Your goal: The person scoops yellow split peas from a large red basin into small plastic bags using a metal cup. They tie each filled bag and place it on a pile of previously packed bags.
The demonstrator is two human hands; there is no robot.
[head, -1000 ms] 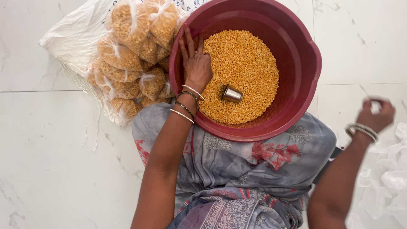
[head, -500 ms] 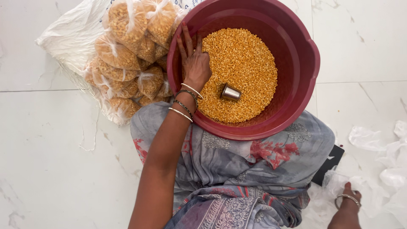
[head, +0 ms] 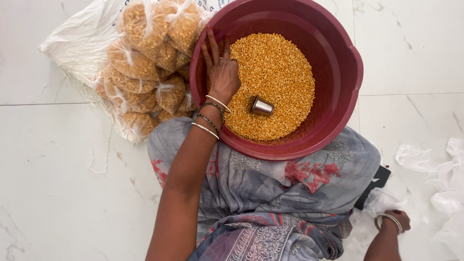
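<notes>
Since half a second ago the right hand (head: 395, 220) has stayed low at the bottom right corner, near the clear plastic bags (head: 435, 174) on the floor; whether its fingers are open or curled, I cannot tell. Left hand (head: 221, 72) rests flat, fingers spread and holding nothing, on the inner wall of the red tub (head: 338, 63), touching the yellow lentils (head: 275, 77). Just beside the wrist a small steel cup (head: 261, 106) lies tipped on the lentils. Tied lentil packets (head: 150, 63) crowd the tub's left rim; bare white floor (head: 63, 183) opens lower left.
</notes>
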